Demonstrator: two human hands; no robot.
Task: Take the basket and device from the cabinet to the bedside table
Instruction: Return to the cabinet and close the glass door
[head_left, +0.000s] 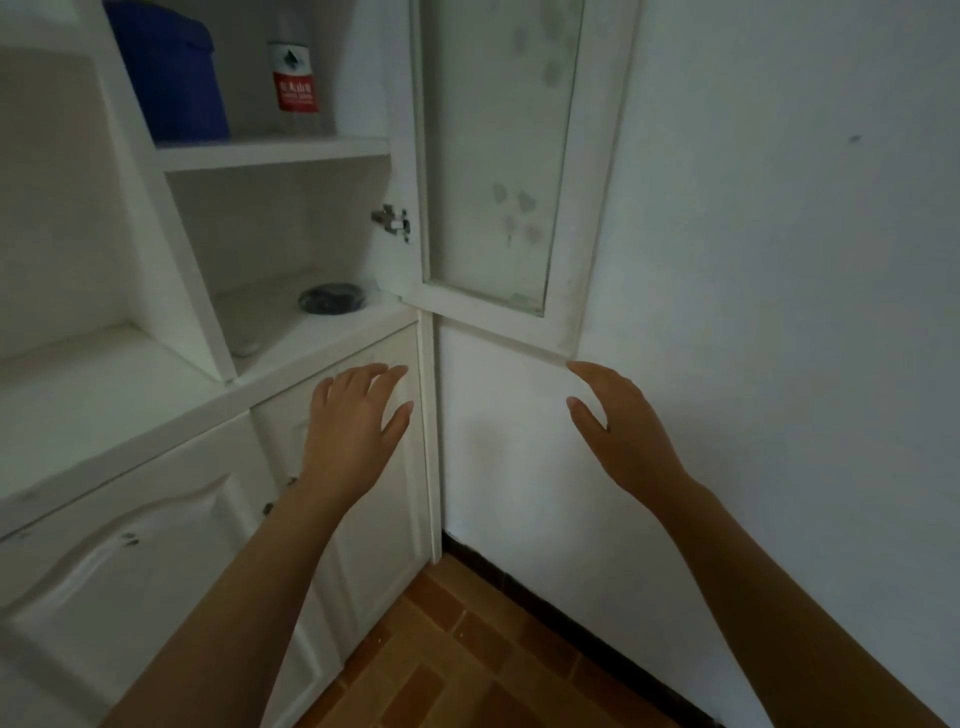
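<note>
A white cabinet (270, 156) stands in front of me with its glass door (498, 156) swung open to the right. A blue basket-like container (171, 73) sits on the upper shelf at the top left. On the lower shelf lies a small round black device (332, 298). My left hand (353, 421) hovers open before the lower cabinet door, below the black device. My right hand (618, 421) is open too, just under the bottom corner of the glass door. Neither hand touches or holds anything.
A bottle with a red label (295, 78) stands beside the blue container. A small pale object (247, 348) lies near the shelf's front. A white wall (779, 260) fills the right side. Brown floor tiles (467, 649) show below.
</note>
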